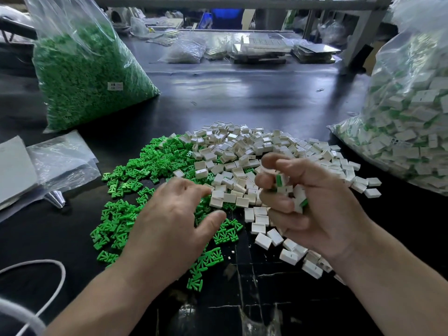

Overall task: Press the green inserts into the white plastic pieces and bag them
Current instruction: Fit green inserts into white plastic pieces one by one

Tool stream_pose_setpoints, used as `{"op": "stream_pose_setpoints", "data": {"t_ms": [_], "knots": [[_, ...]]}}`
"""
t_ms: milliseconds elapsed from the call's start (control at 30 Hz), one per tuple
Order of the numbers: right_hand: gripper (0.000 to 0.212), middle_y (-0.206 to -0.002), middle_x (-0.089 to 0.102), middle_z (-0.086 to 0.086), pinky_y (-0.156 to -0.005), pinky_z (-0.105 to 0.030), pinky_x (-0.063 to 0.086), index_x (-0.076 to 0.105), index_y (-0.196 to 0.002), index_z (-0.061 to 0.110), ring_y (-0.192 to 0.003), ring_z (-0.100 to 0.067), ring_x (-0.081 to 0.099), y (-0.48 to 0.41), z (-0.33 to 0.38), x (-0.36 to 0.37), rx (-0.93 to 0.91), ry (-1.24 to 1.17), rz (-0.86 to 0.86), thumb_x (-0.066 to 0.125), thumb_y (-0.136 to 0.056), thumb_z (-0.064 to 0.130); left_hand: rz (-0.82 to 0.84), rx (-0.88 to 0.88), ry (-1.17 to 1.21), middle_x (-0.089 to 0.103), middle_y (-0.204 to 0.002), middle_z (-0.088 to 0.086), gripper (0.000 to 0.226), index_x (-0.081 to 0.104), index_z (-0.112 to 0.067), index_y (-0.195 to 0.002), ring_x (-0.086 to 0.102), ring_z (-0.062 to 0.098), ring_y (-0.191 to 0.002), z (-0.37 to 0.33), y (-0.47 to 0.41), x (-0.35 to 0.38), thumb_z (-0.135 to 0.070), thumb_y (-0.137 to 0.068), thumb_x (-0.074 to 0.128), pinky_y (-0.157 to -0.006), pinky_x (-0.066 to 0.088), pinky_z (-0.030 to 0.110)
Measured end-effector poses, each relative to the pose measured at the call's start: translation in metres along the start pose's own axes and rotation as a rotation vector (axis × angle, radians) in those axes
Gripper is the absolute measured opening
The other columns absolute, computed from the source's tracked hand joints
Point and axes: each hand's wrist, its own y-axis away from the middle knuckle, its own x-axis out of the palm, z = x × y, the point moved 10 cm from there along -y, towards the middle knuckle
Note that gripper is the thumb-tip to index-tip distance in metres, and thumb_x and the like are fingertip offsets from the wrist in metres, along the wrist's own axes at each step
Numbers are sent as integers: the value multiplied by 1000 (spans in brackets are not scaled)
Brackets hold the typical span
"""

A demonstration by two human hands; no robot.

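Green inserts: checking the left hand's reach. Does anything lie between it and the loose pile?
Nothing visible does. The left hand is open directly over the green inserts, its fingers spread near the edge where the white pieces begin.

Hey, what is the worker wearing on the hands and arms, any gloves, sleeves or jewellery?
Nothing that shows. The left hand and right hand are bare: no gloves, tape or visible rings. The left forearm and right forearm are bare to the picture's edge, with no sleeve, cuff, watch or wristband.
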Motion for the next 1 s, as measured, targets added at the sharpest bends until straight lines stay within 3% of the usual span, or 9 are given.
{"op": "stream_pose_setpoints", "data": {"t_ms": [33,167,267,333,433,533,600,767,1000], "knots": [[3,-72,59,-5,-30,-16,33,68,-85,16,-42,-10,46,1,3,-6,-18,157,-65,68,-85,19,44,-4,-75,49,-128,-13,65,50,-35,-134,42,5,-115,0,0,5,-71,-81,36,-94,36,26],[25,-56,57,12,-39,-13,37,68,-73,24,-44,-4,50,15,27,-15,-155,1051,-297,74,-84,46,129,13,-250,55,-123,-9,64,58,-37,-126,48,13,-114,-4,3,15,-73,-80,33,-95,40,36],[25,-69,64,15,-55,-14,44,68,-85,31,-65,1,60,16,29,-11,-173,1656,-379,69,-84,56,90,26,-271,62,-109,-6,44,68,-33,-114,55,17,-101,-7,3,10,-59,-82,51,-87,45,39],[24,-87,66,15,-69,-26,49,68,-101,35,-82,-5,62,13,23,-9,-140,1843,-403,65,-88,56,70,35,-267,62,-103,-7,32,71,-32,-105,55,16,-97,-8,2,9,-52,-83,60,-85,44,39],[32,-98,68,11,-73,-29,44,63,-119,35,-94,-16,63,9,24,-1,-205,1957,-407,59,-93,53,20,52,-282,64,-100,-6,34,71,-29,-104,58,18,-93,-10,2,8,-52,-82,59,-82,47,40],[38,-103,68,9,-68,-30,35,56,-130,36,-96,-20,64,1,20,13,-282,2070,-367,54,-96,52,17,30,-324,63,-116,2,58,60,-22,-129,58,23,-106,-9,0,10,-57,-83,50,-88,48,43],[38,-107,68,6,-67,-31,34,55,-132,35,-97,-24,64,-8,8,16,-252,2148,-316,52,-97,51,50,12,-349,59,-126,1,61,54,-24,-136,52,23,-115,-7,-3,15,-58,-86,47,-94,43,43],[17,-100,66,4,-67,-33,36,62,-107,31,-91,-27,64,-13,0,14,-183,2170,-289,50,-99,39,1,79,-294,66,-102,-7,28,71,-29,-106,57,20,-96,-12,-4,12,-44,-86,59,-82,47,42],[7,-91,62,8,-59,-32,27,51,-92,29,-78,-20,49,-9,1,14,-191,2110,-296,51,-94,36,-42,121,-227,62,-85,-13,16,65,-30,-87,55,15,-84,-18,-5,8,-40,-87,53,-77,45,39]]}}
